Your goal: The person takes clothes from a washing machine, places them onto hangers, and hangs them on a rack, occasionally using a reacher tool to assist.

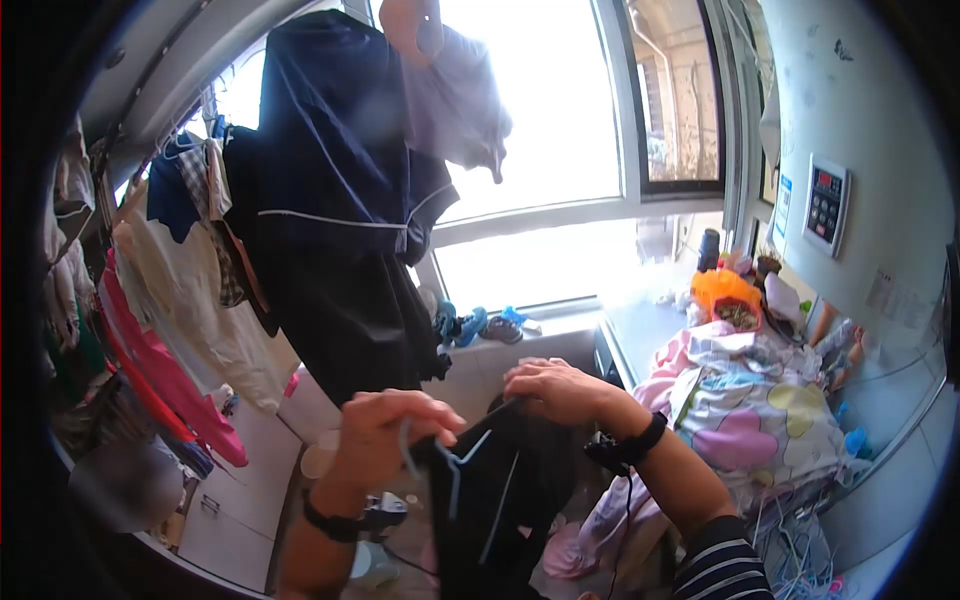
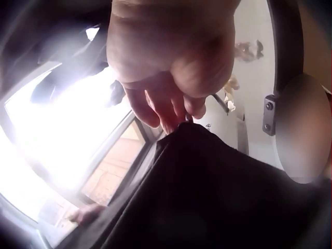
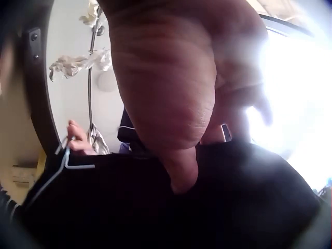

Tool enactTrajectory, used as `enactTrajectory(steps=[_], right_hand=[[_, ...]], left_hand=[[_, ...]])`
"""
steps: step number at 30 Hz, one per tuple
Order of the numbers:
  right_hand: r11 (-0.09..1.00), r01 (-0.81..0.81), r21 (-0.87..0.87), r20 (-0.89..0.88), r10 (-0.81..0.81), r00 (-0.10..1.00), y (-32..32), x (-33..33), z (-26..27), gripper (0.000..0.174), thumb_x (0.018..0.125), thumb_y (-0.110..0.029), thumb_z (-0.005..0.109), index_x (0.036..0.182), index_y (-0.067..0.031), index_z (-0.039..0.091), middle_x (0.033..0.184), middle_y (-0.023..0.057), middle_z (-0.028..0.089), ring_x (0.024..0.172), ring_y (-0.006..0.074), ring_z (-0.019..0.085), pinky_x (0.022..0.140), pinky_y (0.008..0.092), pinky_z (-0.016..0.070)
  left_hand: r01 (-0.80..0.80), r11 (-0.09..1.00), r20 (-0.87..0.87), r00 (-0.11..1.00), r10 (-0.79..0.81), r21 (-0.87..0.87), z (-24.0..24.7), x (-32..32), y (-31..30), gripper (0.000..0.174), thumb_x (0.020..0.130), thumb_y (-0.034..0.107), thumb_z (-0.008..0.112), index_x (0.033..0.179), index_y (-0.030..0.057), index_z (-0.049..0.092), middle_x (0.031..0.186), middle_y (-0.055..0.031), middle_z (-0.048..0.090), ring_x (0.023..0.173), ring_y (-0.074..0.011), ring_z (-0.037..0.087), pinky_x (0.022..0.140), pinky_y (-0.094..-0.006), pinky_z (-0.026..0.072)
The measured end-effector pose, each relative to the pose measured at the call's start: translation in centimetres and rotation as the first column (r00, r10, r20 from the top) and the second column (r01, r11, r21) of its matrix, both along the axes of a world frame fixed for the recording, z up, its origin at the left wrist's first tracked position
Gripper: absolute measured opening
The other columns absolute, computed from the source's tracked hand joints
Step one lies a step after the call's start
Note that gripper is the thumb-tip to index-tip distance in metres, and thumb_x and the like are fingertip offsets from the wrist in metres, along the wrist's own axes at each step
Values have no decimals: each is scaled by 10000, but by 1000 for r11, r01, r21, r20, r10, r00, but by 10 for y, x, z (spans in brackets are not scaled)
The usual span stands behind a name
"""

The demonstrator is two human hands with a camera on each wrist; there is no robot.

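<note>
A black garment (image 1: 540, 470) hangs between my two hands, its folds dropping toward the bottom of the head view. My left hand (image 1: 385, 430) holds a pale wire clothes hanger (image 1: 455, 470) at the garment's left edge. In the left wrist view that hand's fingers meet the top edge of the black cloth (image 2: 207, 187). My right hand (image 1: 555, 390) pinches the garment's upper right edge. Seen from the right wrist, the thumb (image 3: 184, 174) lies over the near side of the cloth, and the hanger (image 3: 65, 161) shows beside the left fingers.
A dark blue jacket (image 1: 335, 130) and black trousers (image 1: 350, 320) hang ahead, beside more clothes such as a pink garment (image 1: 165, 360) on the left. Patterned cloth (image 1: 740, 430) is heaped at right near an orange bag (image 1: 720, 287). Shoes (image 1: 465, 325) stand below the window.
</note>
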State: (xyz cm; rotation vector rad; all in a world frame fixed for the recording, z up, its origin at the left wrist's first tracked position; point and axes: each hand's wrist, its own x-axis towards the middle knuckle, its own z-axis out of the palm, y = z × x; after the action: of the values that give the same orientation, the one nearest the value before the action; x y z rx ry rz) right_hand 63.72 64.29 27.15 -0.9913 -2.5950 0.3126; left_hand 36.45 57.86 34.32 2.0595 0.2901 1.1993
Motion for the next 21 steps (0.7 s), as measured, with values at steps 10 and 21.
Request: enactTrajectory(steps=[10, 21], right_hand=[[988, -156, -17, -403, 136, 905, -79, 54, 74, 205, 852, -151, 690, 977, 4, 642, 777, 162, 646, 704, 294, 650, 652, 329, 504], [835, 543, 88, -671, -353, 652, -102, 130, 99, 208, 846, -205, 675, 881, 0, 676, 652, 108, 633, 625, 147, 616, 598, 306, 480]], left_hand=[[-218, 976, -89, 972, 217, -10, 64, -50, 36, 343, 859, 269, 711, 1059, 7, 617, 806, -87, 675, 735, -148, 659, 679, -277, 539], [-533, 838, -201, 839, 505, -118, 74, -38, 79, 223, 851, 92, 640, 1044, -14, 607, 770, -92, 669, 656, -133, 640, 636, -251, 526]])
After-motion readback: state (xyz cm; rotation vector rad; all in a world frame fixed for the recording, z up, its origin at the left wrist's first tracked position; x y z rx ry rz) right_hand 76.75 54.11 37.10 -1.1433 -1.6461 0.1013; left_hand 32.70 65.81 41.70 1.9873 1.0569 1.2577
